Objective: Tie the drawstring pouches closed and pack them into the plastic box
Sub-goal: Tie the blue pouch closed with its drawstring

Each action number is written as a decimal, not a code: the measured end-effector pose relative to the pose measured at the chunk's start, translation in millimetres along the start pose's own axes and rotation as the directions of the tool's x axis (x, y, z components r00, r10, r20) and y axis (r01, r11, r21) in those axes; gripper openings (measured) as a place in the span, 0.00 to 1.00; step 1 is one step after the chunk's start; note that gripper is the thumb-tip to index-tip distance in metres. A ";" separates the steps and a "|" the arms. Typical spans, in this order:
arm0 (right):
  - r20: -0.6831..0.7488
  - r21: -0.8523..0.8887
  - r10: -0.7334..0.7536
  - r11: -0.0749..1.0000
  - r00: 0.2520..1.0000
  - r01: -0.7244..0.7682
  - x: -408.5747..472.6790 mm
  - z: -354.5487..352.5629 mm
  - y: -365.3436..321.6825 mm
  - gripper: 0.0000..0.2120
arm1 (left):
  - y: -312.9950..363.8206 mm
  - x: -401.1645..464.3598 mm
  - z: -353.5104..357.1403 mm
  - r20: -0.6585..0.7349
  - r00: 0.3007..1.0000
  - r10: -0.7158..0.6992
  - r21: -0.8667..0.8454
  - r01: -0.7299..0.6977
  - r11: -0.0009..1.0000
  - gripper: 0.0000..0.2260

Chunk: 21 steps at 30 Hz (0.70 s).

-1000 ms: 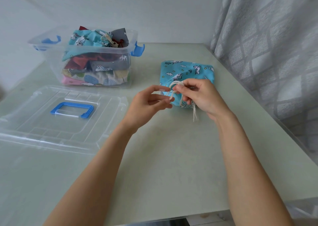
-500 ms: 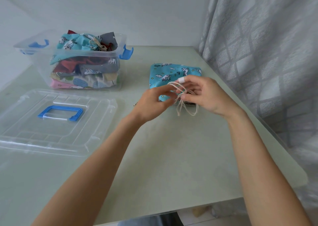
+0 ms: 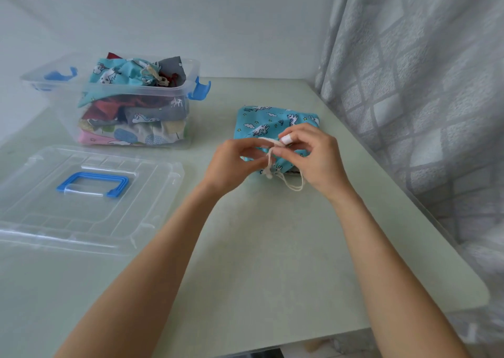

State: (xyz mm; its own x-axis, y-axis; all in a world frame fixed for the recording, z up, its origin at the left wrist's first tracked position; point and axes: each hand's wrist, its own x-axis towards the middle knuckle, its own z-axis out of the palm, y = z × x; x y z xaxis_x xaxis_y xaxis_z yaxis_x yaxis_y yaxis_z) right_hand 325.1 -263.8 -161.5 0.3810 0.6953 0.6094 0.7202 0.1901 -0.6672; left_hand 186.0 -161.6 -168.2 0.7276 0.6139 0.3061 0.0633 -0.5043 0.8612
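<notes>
Pinching the white drawstring [image 3: 270,156] between both hands, left hand [image 3: 231,164] and right hand [image 3: 313,158], directly over the blue unicorn pouch [image 3: 261,123] mouth.

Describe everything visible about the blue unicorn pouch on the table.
The blue pouch is soft printed fabric with white unicorns, clouds and stars. It lies flat on the table, right of the plastic box. Both hands, left and right, hold its cream drawstring; a loop trails onto the table.

A pale green table [image 3: 272,248] stands against a plain white wall [image 3: 218,17]; a grey lattice-patterned curtain [image 3: 422,85] hangs just beside it.
</notes>
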 end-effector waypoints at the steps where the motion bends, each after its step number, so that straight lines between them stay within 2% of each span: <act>1: -0.031 0.064 0.066 0.996 0.997 -0.064 -1.2 -0.9 0.9 0.05 | -0.4 -0.7 -3.1 -0.061 0.998 0.024 0.009 -0.023 1.000 0.07; 4: -0.059 0.332 0.309 0.903 0.949 -0.273 -7.0 -5.9 3.4 0.03 | -4.5 -5.1 -14.8 -0.188 0.981 0.039 -0.023 -0.044 0.999 0.03; 6: -0.088 0.414 0.402 0.847 0.911 -0.334 -10.6 -11.7 6.5 0.02 | -7.0 -8.4 -22.2 -0.263 0.963 -0.055 -0.238 -0.010 0.971 0.04; 7: -0.100 0.439 0.440 0.824 0.892 -0.357 -12.2 -15.2 7.7 0.01 | -8.6 -9.2 -25.5 -0.271 0.954 -0.126 -0.427 -0.002 0.904 0.06; 9: -0.109 0.466 0.501 0.789 0.859 -0.401 -14.7 -19.8 9.3 0.03 | -10.6 -10.6 -30.3 -0.205 0.955 -0.213 -0.773 -0.025 0.634 0.08; 10: -0.107 0.472 0.522 0.776 0.846 -0.419 -15.8 -21.0 9.6 0.04 | -11.4 -11.6 -32.6 -0.179 0.959 -0.221 -0.857 -0.042 0.514 0.08; 12: -0.103 0.495 0.548 0.752 0.830 -0.435 -17.4 -22.9 10.1 0.05 | -14.0 -12.1 -37.0 -0.155 0.958 -0.241 -0.933 -0.061 0.356 0.09; 14: -0.104 0.549 0.567 0.718 0.817 -0.428 -18.4 -24.2 9.4 0.05 | -14.6 -13.2 -37.6 -0.143 0.947 -0.289 -0.949 -0.048 0.312 0.11; 15: -0.100 0.582 0.583 0.691 0.806 -0.427 -18.7 -24.9 8.9 0.04 | -14.8 -14.3 -37.0 -0.137 0.937 -0.322 -0.933 -0.013 0.360 0.11; 16: -0.092 0.616 0.602 0.660 0.793 -0.430 -19.0 -25.4 8.2 0.04 | -14.9 -15.7 -36.2 -0.147 0.924 -0.354 -0.885 0.037 0.464 0.11; 18: -0.076 0.663 0.636 0.608 0.768 -0.437 -19.3 -25.7 6.2 0.03 | -15.4 -18.7 -33.3 -0.206 0.907 -0.369 -0.676 0.141 0.723 0.10; 19: -0.072 0.670 0.648 0.594 0.758 -0.445 -19.7 -25.5 6.0 0.03 | -16.7 -19.7 -31.2 -0.226 0.906 -0.357 -0.556 0.181 0.811 0.09; 21: -0.073 0.659 0.666 0.591 0.742 -0.466 -20.3 -25.4 7.0 0.05 | -16.2 -21.2 -26.4 -0.224 0.930 -0.292 -0.320 0.213 0.923 0.08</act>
State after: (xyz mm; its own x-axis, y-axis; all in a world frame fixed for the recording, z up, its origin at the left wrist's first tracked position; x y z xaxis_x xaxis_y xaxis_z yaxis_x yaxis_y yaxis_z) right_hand 337.1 -294.2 -167.6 0.8048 0.5923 0.0389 -0.1341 0.2452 -0.9602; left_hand 151.5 -150.4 -177.9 0.5053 0.8540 0.1236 -0.0053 -0.1401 0.9901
